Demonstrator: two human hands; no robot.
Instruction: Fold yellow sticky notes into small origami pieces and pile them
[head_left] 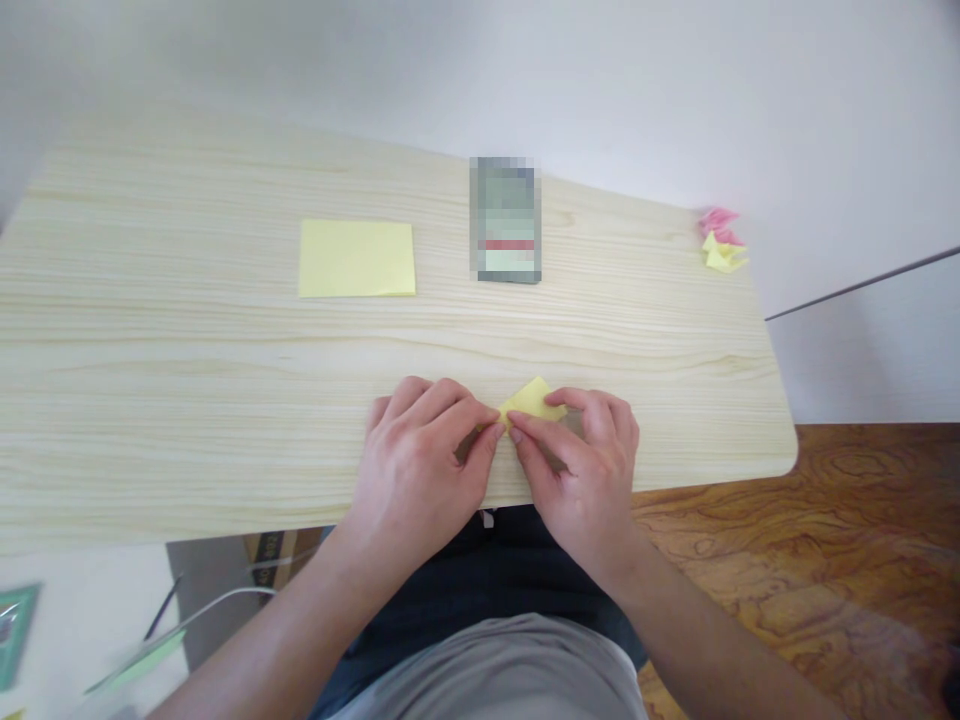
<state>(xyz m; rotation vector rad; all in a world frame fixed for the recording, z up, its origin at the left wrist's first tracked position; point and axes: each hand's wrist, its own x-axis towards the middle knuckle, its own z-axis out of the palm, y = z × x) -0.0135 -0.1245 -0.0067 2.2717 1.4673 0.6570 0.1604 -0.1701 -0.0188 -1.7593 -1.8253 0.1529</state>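
Left hand (424, 450) and right hand (592, 455) pinch one small, angular yellow paper piece (532, 399)
Light, even pressure should keep its edges aligned and uncrumpled.

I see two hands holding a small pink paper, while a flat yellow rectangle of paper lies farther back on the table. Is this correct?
Not the colour: the head view shows that the small paper in the left hand and right hand is yellow. The flat yellow rectangle does lie farther back on the table.
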